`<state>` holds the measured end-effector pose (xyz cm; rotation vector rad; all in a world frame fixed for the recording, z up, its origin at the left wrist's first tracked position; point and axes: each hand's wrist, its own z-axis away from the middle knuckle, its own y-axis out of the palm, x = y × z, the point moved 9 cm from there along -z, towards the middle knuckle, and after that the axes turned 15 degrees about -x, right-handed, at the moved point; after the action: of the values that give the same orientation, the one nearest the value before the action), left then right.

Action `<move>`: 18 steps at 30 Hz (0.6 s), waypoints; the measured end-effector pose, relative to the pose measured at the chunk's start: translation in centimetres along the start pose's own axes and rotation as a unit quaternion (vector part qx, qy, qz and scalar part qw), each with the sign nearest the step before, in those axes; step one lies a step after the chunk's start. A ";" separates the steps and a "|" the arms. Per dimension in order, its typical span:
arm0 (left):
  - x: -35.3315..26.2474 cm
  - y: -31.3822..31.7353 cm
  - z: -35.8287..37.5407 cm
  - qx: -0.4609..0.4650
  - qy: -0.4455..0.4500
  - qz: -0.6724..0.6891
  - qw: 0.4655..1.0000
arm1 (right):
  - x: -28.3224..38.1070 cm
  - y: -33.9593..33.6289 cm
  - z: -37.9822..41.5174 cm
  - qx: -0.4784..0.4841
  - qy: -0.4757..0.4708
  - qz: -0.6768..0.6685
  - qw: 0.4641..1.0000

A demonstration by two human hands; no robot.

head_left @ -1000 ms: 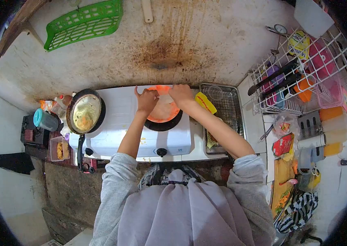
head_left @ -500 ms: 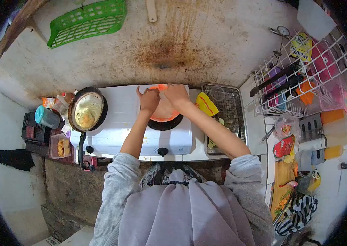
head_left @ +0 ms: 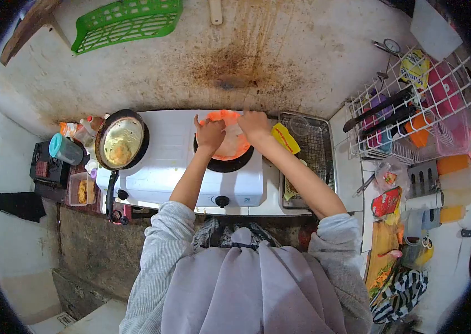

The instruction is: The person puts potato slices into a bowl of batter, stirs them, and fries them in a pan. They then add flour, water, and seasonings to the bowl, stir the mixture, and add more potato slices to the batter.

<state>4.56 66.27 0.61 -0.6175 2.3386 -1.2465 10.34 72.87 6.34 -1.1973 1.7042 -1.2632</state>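
Observation:
An orange bowl with pale contents stands over the dark right burner of the white gas stove. My left hand is over the bowl's left part, fingers bent inward and one digit sticking up. What its fingertips hold, if anything, is hidden. My right hand is closed at the bowl's upper right rim, its fingertips out of sight beneath it. On the left burner sits a black frying pan with shiny oil and a yellowish piece of food in it; neither hand touches it.
Right of the stove, a metal tray holds a wire rack and a yellow packet. A white wire basket of utensils hangs at the right. A teal-lidded container and a plastic box stand left; the pan handle juts over the front edge.
My hands have moved apart over the bowl, the right one shifting toward its right rim. More of the bowl's inside shows. The whole view has shifted slightly.

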 end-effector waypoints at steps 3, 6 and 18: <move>0.4 0.3 -0.1 0.039 -0.045 -0.001 0.998 | 1.2 -1.9 -0.4 0.030 -0.014 0.007 0.999; 0.3 0.0 -0.4 0.009 -0.038 -0.027 0.999 | 2.2 -1.3 -0.8 0.043 -0.080 0.089 0.992; 0.5 0.0 -0.4 -0.018 -0.010 -0.041 0.999 | 2.5 -1.4 -1.2 0.008 -0.105 0.103 0.989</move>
<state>3.94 66.22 0.73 -0.7421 2.3461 -1.2294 8.75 70.80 7.98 -1.0740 1.6136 -0.9891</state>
